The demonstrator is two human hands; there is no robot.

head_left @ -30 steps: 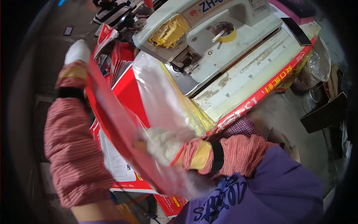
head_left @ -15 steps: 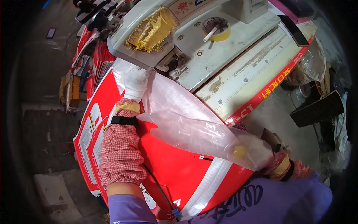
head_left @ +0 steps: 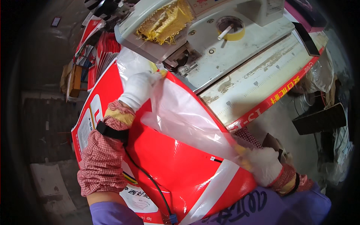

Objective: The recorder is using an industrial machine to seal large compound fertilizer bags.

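Observation:
A large red-and-white woven sack (head_left: 168, 161) lies across my front, its mouth spread apart. Inside the mouth shows a clear plastic liner (head_left: 187, 123). My left hand (head_left: 138, 88), in a white glove with yellowish fingertips, pinches the far corner of the sack's mouth, close to the grey sewing machine (head_left: 210, 48). At the near right corner of the mouth, my right hand (head_left: 264, 165) in a similar glove grips the sack's edge; its fingertips are partly blurred and covered by film. Both forearms wear red checked sleeve covers with black straps.
On the machine sit a roll of yellow tape (head_left: 235, 33) with a white stick in it and a yellow frayed pad (head_left: 165, 22). A pale ledge (head_left: 255, 80) runs along its near side. A stack of red sacks (head_left: 107, 52) stands far left; a dark board (head_left: 318, 120) juts out at right.
My left hand has drawn back slightly from the machine, holding the sack's edge. My right hand has come out from under the film onto the edge. The liner sits lower inside the mouth.

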